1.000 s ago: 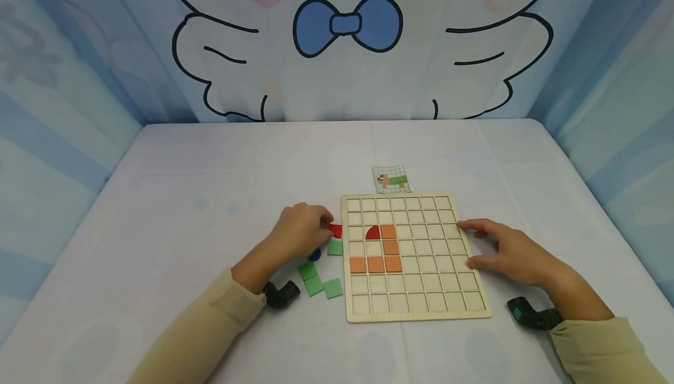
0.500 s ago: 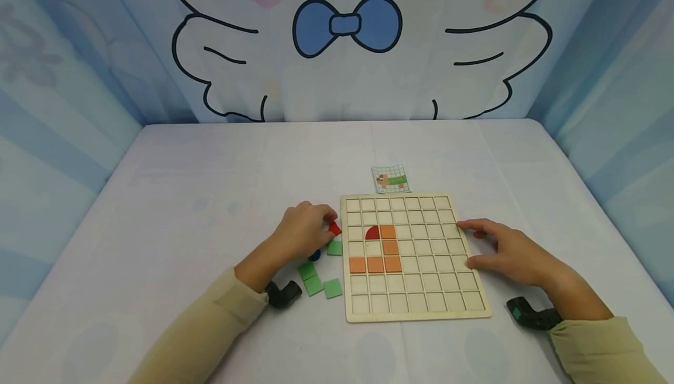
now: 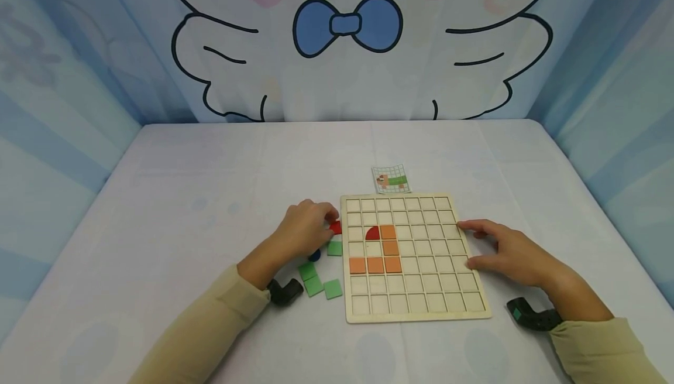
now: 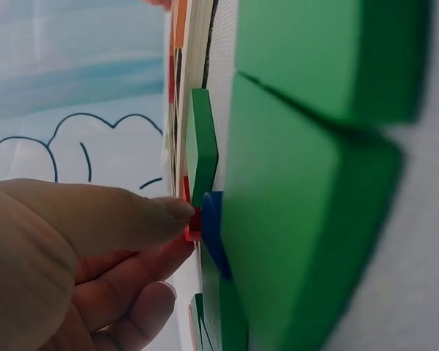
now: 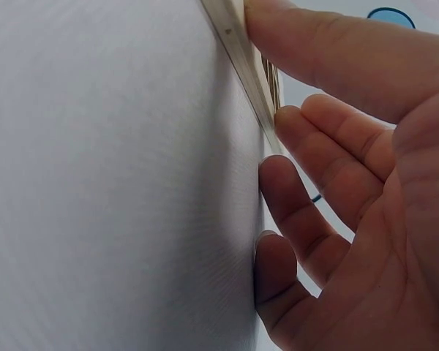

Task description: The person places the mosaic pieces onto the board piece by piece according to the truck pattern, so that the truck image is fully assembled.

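At the left edge of the wooden grid board (image 3: 416, 317), my left hand (image 3: 304, 229) pinches a small red tile (image 3: 335, 228) between thumb and fingers. The left wrist view shows the thumb on this red tile (image 4: 193, 224), beside a blue piece (image 4: 214, 230) and a thin green tile (image 4: 202, 146). My right hand (image 3: 513, 252) rests its thumb and fingertips on the board's right edge, fingers loosely extended. Orange tiles (image 3: 375, 264) and a red quarter-round tile (image 3: 372, 233) lie in the board's cells.
Several green square tiles (image 3: 313, 285) lie left of the board, with a dark blue piece (image 3: 315, 255) partly under the left hand. A small picture card (image 3: 391, 179) lies behind the board's far edge. A white cloth covers the table (image 3: 221, 161).
The left hand has shifted slightly toward the board and turned the red tile between its fingers. The right hand and board stay in place.
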`<state>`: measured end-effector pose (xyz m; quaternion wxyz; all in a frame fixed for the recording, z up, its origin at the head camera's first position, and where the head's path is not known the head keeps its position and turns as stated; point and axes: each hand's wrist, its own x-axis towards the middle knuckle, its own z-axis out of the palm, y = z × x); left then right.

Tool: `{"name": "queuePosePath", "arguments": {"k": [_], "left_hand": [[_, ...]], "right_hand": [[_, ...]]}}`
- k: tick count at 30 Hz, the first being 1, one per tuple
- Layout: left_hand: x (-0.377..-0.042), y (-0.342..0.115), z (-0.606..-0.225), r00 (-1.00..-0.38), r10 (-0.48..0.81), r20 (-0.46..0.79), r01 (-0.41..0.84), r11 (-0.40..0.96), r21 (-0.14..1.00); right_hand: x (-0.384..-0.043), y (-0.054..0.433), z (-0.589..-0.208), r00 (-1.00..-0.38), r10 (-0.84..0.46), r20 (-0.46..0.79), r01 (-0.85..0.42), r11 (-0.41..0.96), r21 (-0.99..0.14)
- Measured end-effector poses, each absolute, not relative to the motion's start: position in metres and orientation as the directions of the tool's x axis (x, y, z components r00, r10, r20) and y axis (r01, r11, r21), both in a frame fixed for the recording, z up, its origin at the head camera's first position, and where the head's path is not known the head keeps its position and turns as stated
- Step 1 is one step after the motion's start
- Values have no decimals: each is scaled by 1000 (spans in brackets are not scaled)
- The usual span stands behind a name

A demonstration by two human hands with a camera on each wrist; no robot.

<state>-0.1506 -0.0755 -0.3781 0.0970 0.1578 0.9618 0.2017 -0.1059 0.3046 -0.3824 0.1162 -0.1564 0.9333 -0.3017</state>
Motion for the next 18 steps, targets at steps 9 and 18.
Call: {"name": "queuePosePath", "arguments": {"k": [9,18], "left_hand": [[-154,-73,-382,-923,376,-89,313,863,397],[-155,-70,-377,-913,398,-93,348,876,334]], "right_hand": [[-106,304,-383,-923,-363,-126,-220,767,-602],[-106,304,-382,-924,-361,-127,-220,773,-595]]}}
